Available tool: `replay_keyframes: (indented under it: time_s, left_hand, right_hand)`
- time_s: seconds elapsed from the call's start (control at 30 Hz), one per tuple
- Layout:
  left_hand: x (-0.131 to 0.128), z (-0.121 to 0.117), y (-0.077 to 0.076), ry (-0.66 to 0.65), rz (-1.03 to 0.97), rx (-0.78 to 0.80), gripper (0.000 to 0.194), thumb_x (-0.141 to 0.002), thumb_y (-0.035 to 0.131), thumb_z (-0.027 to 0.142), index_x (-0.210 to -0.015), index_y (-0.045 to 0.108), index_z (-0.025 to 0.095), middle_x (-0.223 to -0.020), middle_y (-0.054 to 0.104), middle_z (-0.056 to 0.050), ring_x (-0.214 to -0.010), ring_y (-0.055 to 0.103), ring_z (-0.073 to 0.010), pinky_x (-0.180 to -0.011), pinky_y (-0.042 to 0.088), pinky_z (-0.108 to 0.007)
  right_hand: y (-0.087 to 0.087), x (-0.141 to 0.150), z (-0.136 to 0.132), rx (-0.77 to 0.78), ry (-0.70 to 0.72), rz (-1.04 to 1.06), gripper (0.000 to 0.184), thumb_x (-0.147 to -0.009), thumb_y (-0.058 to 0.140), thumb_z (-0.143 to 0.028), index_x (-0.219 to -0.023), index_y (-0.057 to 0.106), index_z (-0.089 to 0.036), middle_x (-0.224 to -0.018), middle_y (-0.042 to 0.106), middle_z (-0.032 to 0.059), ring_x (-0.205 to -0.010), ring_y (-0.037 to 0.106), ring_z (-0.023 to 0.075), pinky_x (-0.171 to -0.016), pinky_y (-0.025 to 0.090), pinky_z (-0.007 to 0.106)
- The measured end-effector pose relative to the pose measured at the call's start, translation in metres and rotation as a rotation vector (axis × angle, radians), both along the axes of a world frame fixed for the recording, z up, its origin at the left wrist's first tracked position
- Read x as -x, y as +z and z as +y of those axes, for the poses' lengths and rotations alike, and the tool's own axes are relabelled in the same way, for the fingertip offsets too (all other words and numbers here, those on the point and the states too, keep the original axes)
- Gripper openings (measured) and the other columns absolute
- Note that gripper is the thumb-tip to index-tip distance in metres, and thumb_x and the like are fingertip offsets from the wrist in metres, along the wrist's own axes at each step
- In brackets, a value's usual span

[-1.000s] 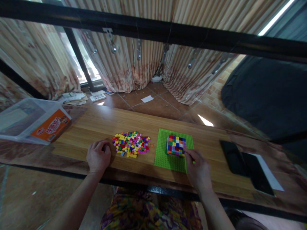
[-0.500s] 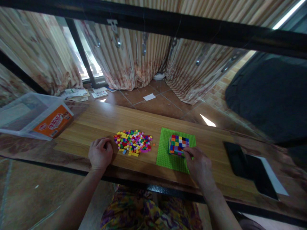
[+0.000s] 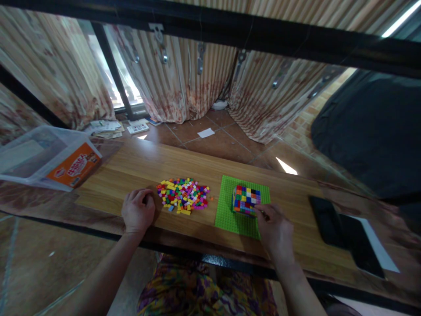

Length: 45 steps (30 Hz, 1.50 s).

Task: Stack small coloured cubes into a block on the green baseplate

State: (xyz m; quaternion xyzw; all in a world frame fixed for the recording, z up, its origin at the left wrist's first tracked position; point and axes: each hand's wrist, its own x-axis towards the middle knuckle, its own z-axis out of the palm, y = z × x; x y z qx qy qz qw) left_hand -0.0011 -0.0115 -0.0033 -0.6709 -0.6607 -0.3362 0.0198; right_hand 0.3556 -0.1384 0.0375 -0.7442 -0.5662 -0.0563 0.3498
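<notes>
A multicoloured block of toy building bricks [image 3: 245,198] stands on a green studded baseplate [image 3: 225,206]. My right hand [image 3: 275,226] is at the block's near right corner, thumb and finger pinched together against it. Whether a small brick sits between those fingertips is hidden. My left hand [image 3: 138,211] rests on the table, fingers curled closed, with nothing seen in it. Just right of that hand lies a spread-out pile of loose small bricks [image 3: 184,195] in many colours.
At the left stands a clear plastic box [image 3: 36,169] with an orange label. Two dark flat objects, one a black slab [image 3: 329,221], lie at the right with a white sheet [image 3: 378,248]. A black bar [image 3: 210,35] crosses above, before the curtains [image 3: 184,87].
The view has shifted slightly, so the table's contents appear a little further right. My right fingertips shift slightly at the block's corner. The left hand stays curled in place.
</notes>
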Motion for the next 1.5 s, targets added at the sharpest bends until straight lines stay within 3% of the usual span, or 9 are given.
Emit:
replay_keyframes:
  time_s: [0.13,0.3,0.53,0.67,0.77,0.87,1.03,1.3,1.5]
  left_hand:
    - [0.0,0.0,0.0,-0.004,0.004,0.003,0.024,-0.084,0.049,0.025,-0.088,0.072,0.019,-0.095,0.07,-0.009,-0.092,0.062,-0.0252,-0.086,0.049,-0.037]
    - [0.0,0.0,-0.001,0.006,0.012,-0.003,0.024,-0.083,0.049,0.025,-0.087,0.072,0.019,-0.095,0.07,-0.008,-0.092,0.062,-0.0248,-0.085,0.048,-0.035]
    - [0.001,0.001,-0.001,-0.013,0.001,0.006,0.023,-0.081,0.049,0.023,-0.086,0.071,0.018,-0.094,0.07,-0.009,-0.091,0.061,-0.0255,-0.084,0.048,-0.037]
    - [-0.001,0.0,-0.001,-0.004,-0.013,0.014,0.021,-0.082,0.049,0.022,-0.084,0.071,0.019,-0.092,0.07,-0.008,-0.09,0.061,-0.0249,-0.084,0.047,-0.036]
    - [-0.003,-0.001,-0.002,-0.01,-0.026,0.016,0.021,-0.083,0.049,0.02,-0.083,0.07,0.02,-0.09,0.069,-0.008,-0.09,0.061,-0.0238,-0.083,0.048,-0.035]
    - [-0.004,-0.002,-0.003,0.009,-0.035,0.002,0.02,-0.083,0.05,0.019,-0.083,0.07,0.021,-0.092,0.07,-0.007,-0.091,0.061,-0.0233,-0.084,0.048,-0.036]
    - [-0.004,-0.004,-0.004,-0.01,-0.052,-0.014,0.019,-0.083,0.051,0.017,-0.082,0.07,0.021,-0.09,0.069,-0.005,-0.09,0.061,-0.022,-0.084,0.049,-0.035]
    - [-0.003,-0.004,-0.007,-0.029,-0.069,-0.033,0.018,-0.083,0.052,0.015,-0.082,0.069,0.021,-0.089,0.069,-0.005,-0.089,0.061,-0.0218,-0.085,0.049,-0.035]
    - [-0.004,-0.004,-0.008,-0.032,-0.077,-0.03,0.016,-0.082,0.054,0.015,-0.082,0.069,0.021,-0.089,0.069,-0.005,-0.087,0.06,-0.0216,-0.082,0.049,-0.035]
  right_hand:
    - [-0.011,0.006,-0.009,-0.045,-0.008,-0.125,0.027,-0.094,0.048,-0.031,-0.092,0.073,-0.018,-0.09,0.066,0.0084,-0.083,0.062,0.0182,-0.075,0.05,0.031]
    - [-0.021,0.009,-0.011,-0.096,-0.018,-0.155,0.028,-0.096,0.048,-0.028,-0.094,0.073,-0.017,-0.09,0.064,0.0089,-0.084,0.061,0.0178,-0.075,0.052,0.031]
    - [-0.01,0.01,-0.012,-0.112,-0.01,-0.115,0.028,-0.096,0.049,-0.029,-0.098,0.073,-0.015,-0.091,0.066,0.0084,-0.082,0.063,0.0162,-0.073,0.053,0.028]
    - [-0.003,0.038,-0.02,-0.189,0.016,-0.048,0.023,-0.094,0.053,-0.024,-0.106,0.071,-0.015,-0.097,0.068,0.0085,-0.088,0.065,0.0161,-0.081,0.052,0.029]
    - [-0.007,0.074,-0.02,-0.179,0.176,0.036,0.019,-0.094,0.054,-0.023,-0.101,0.071,-0.018,-0.097,0.069,0.0071,-0.088,0.065,0.0154,-0.083,0.052,0.028]
    - [-0.015,0.11,-0.01,-0.086,0.327,0.108,0.02,-0.094,0.052,-0.025,-0.098,0.071,-0.02,-0.095,0.069,0.0058,-0.087,0.065,0.0148,-0.081,0.052,0.027]
    - [-0.02,0.144,0.024,0.092,0.426,0.162,0.021,-0.093,0.052,-0.026,-0.1,0.071,-0.02,-0.096,0.068,0.0066,-0.091,0.062,0.0182,-0.084,0.05,0.031]
    - [-0.021,0.159,0.072,0.163,0.487,0.053,0.021,-0.093,0.053,-0.023,-0.092,0.074,-0.022,-0.091,0.067,0.0052,-0.088,0.057,0.0183,-0.085,0.043,0.03]
    - [-0.024,0.149,0.082,0.242,0.422,-0.022,0.023,-0.092,0.052,-0.023,-0.095,0.075,-0.021,-0.092,0.067,0.0059,-0.088,0.055,0.0192,-0.086,0.041,0.031]
